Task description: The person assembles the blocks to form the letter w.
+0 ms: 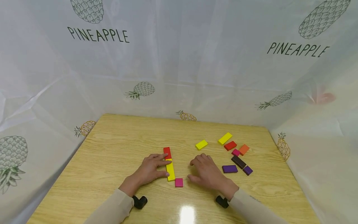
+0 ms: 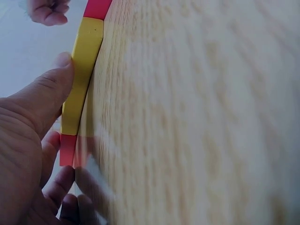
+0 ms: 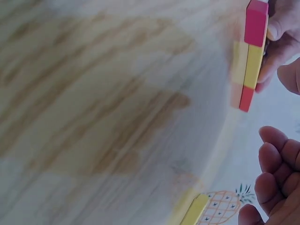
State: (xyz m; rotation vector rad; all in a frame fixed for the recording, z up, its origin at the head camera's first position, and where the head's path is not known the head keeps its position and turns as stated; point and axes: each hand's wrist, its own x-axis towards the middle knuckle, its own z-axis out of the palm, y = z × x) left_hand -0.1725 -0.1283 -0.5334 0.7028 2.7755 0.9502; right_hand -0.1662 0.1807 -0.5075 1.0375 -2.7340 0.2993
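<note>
My left hand (image 1: pixel 151 169) rests beside a row of blocks. Its thumb touches the long yellow block (image 1: pixel 170 171), and its fingertips reach over the red block (image 1: pixel 167 151) standing end to end with it. A pink square block (image 1: pixel 179 182) sits at the near right corner of the yellow one. To the right hovers my right hand (image 1: pixel 207 173), fingers loosely bent and holding nothing. In the left wrist view the thumb lies against the yellow block (image 2: pixel 85 70). The right wrist view shows the pink block (image 3: pixel 256 23) nearest, with yellow and red beyond.
Loose blocks lie right of my right hand: purple (image 1: pixel 230 169), black (image 1: pixel 238 161), small purple (image 1: pixel 247 170), orange (image 1: pixel 244 149), pink (image 1: pixel 236 152), red (image 1: pixel 230 145) and yellow (image 1: pixel 225 138). Another yellow block (image 1: pixel 201 144) lies ahead. A pineapple-print curtain (image 1: pixel 179 56) surrounds the wooden table (image 1: pixel 126 133).
</note>
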